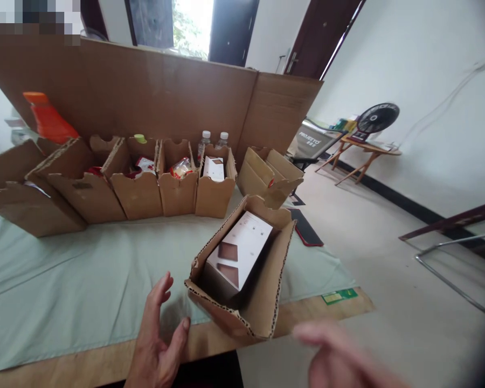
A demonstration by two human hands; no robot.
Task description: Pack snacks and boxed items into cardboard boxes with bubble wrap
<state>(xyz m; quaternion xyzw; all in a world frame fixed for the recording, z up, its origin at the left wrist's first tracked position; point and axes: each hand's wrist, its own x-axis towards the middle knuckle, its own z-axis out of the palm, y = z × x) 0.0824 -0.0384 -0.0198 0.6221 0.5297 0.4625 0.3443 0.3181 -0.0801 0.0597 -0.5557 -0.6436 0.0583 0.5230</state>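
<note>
Close in front of me an open cardboard box (281,275) stands at an angle at the table's front edge. Inside it lies a white carton (242,242) with brown squares printed on it. My left hand (159,328) is just left of the box, fingers and thumb apart, with nothing in it. To the right of the box, apart from it, my right hand (339,355) is smeared by motion; its fingers cannot be made out clearly.
Several cardboard bins (141,196) stand in a row at the back, holding packets and another white carton (213,168). An orange bottle (50,118) and two clear bottles are behind them. Another box (262,172) stands back right, before a tall cardboard panel (165,86). A fan (378,117) is far right.
</note>
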